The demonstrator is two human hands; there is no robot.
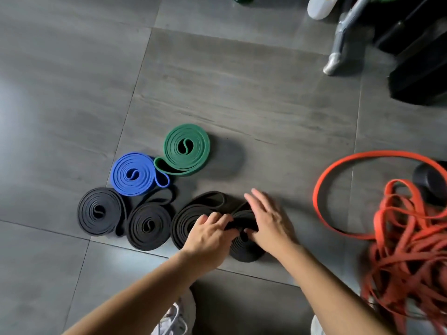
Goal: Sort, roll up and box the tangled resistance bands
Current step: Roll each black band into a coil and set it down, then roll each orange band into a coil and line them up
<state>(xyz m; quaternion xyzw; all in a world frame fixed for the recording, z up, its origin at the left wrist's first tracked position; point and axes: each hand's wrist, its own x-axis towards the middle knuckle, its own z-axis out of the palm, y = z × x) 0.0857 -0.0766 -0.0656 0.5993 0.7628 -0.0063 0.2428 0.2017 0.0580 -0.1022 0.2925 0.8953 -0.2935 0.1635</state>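
Observation:
On the grey floor lie rolled bands: a green coil (186, 149), a blue coil (135, 174), and two black coils (100, 211) (148, 226). Further right, a third black band (193, 213) lies half coiled under both hands. My left hand (209, 232) curls its fingers over the middle of that black band. My right hand (268, 220) rests on the band's right side with its fingers fairly straight and its thumb at the coil. A tangled heap of orange bands (406, 250) lies at the right, one loop spread wide.
A black round object (430, 180) sits behind the orange heap. Black equipment (420, 68) and a grey metal leg (338, 54) stand at the top right, with a white shoe (319, 7) near them. My own white shoes (176, 317) show at the bottom edge.

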